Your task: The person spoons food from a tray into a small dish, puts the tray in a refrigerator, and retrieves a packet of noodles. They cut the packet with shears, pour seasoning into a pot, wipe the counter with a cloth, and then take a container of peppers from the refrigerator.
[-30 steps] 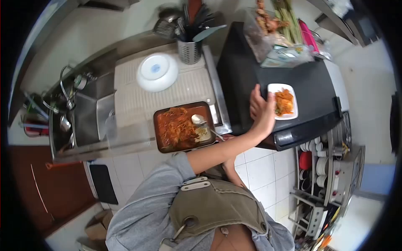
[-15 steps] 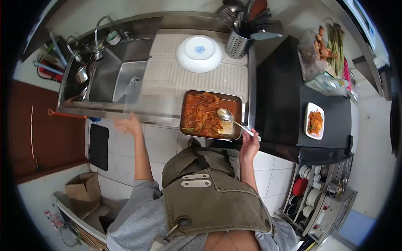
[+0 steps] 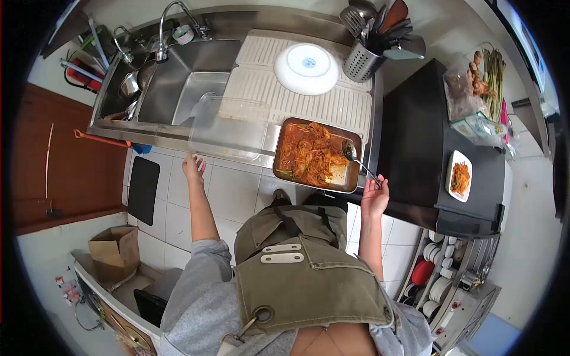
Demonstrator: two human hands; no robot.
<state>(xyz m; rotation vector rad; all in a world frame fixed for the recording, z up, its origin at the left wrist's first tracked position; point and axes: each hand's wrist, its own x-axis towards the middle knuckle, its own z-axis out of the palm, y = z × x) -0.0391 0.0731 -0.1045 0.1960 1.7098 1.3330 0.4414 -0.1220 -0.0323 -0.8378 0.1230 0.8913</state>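
A metal tray (image 3: 364,178) of shredded orange-red food in sauce sits at the counter's front edge. A spoon (image 3: 360,162) rests its bowl in the tray's right side, over a bare patch. My right hand (image 3: 375,197), palm up, holds the end of its handle. Left of the tray, a clear rectangular plastic container (image 3: 228,132) lies over the counter edge beside the sink. My left hand (image 3: 194,168) is at its lower left corner, fingers bent against the edge; the exact grip is partly hidden.
An upturned white plate (image 3: 307,69) lies on the ribbed drainboard (image 3: 255,89), near a utensil holder (image 3: 363,62). The sink (image 3: 196,62) is on the left. On the black counter (image 3: 409,142) stand a small dish of food (image 3: 459,176) and bagged vegetables (image 3: 475,95).
The view has shifted, moving the counter up and right. The spoon's bowl has turned from shiny to dark. My left hand and the plastic container, blurred before, are now sharper.
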